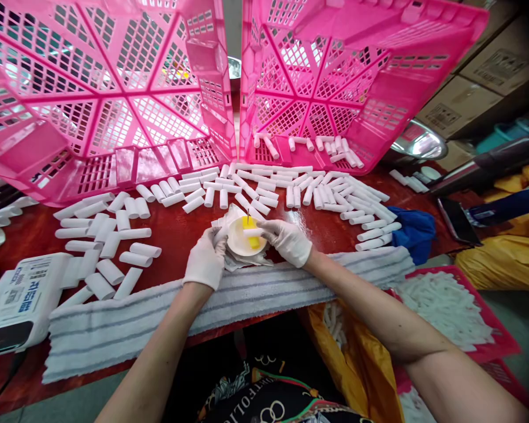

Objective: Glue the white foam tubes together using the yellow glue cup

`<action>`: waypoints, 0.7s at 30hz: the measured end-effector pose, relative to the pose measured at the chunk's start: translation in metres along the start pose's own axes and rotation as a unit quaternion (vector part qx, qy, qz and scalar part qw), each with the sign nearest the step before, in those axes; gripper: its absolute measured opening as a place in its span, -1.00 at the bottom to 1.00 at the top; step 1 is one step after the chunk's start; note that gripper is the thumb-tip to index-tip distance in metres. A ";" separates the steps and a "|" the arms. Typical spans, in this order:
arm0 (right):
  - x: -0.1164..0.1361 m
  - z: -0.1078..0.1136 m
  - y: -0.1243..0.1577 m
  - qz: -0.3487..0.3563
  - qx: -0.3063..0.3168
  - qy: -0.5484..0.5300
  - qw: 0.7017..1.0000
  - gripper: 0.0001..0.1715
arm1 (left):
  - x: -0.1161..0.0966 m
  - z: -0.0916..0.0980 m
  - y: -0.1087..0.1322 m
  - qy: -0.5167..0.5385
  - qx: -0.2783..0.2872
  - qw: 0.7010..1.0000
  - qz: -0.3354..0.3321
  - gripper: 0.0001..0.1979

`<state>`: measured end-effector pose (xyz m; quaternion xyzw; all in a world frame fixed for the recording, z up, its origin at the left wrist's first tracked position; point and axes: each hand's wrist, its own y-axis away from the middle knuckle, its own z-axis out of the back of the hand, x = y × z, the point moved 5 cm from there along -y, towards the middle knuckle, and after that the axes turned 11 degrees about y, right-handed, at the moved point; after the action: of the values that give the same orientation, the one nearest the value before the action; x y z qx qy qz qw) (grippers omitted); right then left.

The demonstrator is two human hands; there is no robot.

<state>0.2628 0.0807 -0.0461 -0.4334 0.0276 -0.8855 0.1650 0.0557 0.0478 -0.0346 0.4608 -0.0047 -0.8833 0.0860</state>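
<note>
My right hand (290,242), in a white glove, pinches a small white tube (253,232) at one end and holds it level over a small white bowl (237,245). Inside the bowl is something yellow (254,242), with a thin dark stick rising from it. My left hand (208,258), gloved too, is closed at the bowl's left side, its fingers around what looks like another white tube (221,236). Crumpled white paper (247,261) lies under the bowl. Many loose white tubes (298,196) spread in an arc around it on the red table (180,234).
Two pink baskets (126,94) stand tipped on their sides at the back. A striped towel (127,323) runs along the front edge. On the left sits a white boxy device (26,299). At lower right, a pink crate (505,343) holds white pieces, beside a blue cloth (412,232).
</note>
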 end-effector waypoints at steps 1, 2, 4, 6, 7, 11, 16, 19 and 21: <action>0.000 -0.001 0.001 0.006 -0.003 0.003 1.000 -0.63 | 0.001 0.000 0.000 0.000 0.000 1.000 0.000 -0.57; 0.000 -0.002 0.002 0.021 -0.005 0.022 1.000 -0.67 | 0.001 0.000 0.000 0.000 0.000 1.000 0.001 -0.57; 0.000 -0.002 0.005 0.059 -0.001 0.082 0.995 -0.73 | 0.000 0.000 -0.001 -0.003 0.003 1.000 0.001 -0.57; 0.000 -0.001 0.007 0.078 0.008 0.114 0.990 -0.72 | -0.001 0.000 -0.001 -0.006 0.006 1.000 -0.001 -0.58; 0.000 0.000 0.008 0.073 0.009 0.106 0.992 -0.68 | -0.001 0.000 -0.001 -0.009 0.007 1.000 -0.003 -0.59; 0.002 0.002 0.012 0.024 0.010 0.050 0.998 -0.63 | -0.001 0.001 0.000 -0.015 0.002 1.000 -0.009 -0.59; 0.013 0.004 0.017 0.067 -0.020 0.109 0.992 -0.81 | -0.003 0.001 0.003 -0.003 0.000 1.000 -0.009 -0.59; 0.012 0.003 0.021 0.065 -0.036 0.111 0.991 -0.87 | -0.004 0.002 0.003 0.003 -0.003 1.000 -0.004 -0.61; 0.011 0.003 0.027 0.057 -0.040 0.089 0.994 -0.79 | -0.004 0.003 0.003 0.005 -0.006 1.000 -0.003 -0.62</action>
<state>0.2662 0.0522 -0.0405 -0.3563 0.1020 -0.9081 0.1950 0.0556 0.0454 -0.0294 0.4651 0.0025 -0.8810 0.0864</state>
